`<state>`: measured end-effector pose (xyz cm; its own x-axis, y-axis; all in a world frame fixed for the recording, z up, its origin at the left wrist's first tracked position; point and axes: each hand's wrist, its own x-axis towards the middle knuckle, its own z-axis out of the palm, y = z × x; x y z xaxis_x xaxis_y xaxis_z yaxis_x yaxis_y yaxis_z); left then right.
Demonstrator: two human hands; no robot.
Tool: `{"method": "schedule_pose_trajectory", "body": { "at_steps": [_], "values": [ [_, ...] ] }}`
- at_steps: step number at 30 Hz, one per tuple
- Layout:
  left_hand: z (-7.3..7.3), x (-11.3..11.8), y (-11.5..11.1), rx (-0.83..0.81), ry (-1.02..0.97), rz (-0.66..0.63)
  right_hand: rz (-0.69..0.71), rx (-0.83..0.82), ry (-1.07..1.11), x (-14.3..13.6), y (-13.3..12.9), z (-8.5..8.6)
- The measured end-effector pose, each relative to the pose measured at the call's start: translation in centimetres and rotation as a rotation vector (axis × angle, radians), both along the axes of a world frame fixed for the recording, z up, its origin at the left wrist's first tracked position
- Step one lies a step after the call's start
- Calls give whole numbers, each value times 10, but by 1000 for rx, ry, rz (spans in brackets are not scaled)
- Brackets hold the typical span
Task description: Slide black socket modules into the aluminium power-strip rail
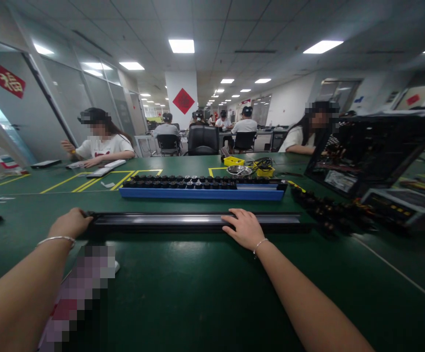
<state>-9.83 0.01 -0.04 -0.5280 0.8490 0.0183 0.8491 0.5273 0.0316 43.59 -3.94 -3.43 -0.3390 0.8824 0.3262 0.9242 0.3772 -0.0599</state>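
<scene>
A long black channel (pixel 161 221) with a shiny strip along its middle lies across the green table in front of me. My left hand (pixel 69 225) is closed on its left end, the fingertips partly hidden. Toward the other end, my right hand (pixel 245 229) rests on the channel with fingers stretched out and apart. Just behind lies a blue channel (pixel 201 194) carrying rows of small black parts (pixel 172 184); its right section shows a bare strip. A heap of black parts (pixel 333 212) lies beyond the black channel's right end.
An open computer case (pixel 348 156) and a power supply box (pixel 403 208) stand at right. Yellow trays (pixel 233 161) and a metal bowl (pixel 239 170) sit behind the blue channel. A blurred pinkish item (pixel 76 298) lies near my left forearm. People sit across the table.
</scene>
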Motion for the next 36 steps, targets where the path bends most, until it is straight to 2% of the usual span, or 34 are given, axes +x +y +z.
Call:
{"method": "schedule_pose_trajectory", "body": {
  "at_steps": [9,21,36],
  "values": [
    [6,7,5,-63,-56,-16,-4,6,0,-1,-1,0],
    [10,14,2,-28,-79,-30,-8,-7,-10,-1,-1,1],
    [15,39,-7,-30,-135,-89,-12,2,-6,-2,-2,1]
  ]
}}
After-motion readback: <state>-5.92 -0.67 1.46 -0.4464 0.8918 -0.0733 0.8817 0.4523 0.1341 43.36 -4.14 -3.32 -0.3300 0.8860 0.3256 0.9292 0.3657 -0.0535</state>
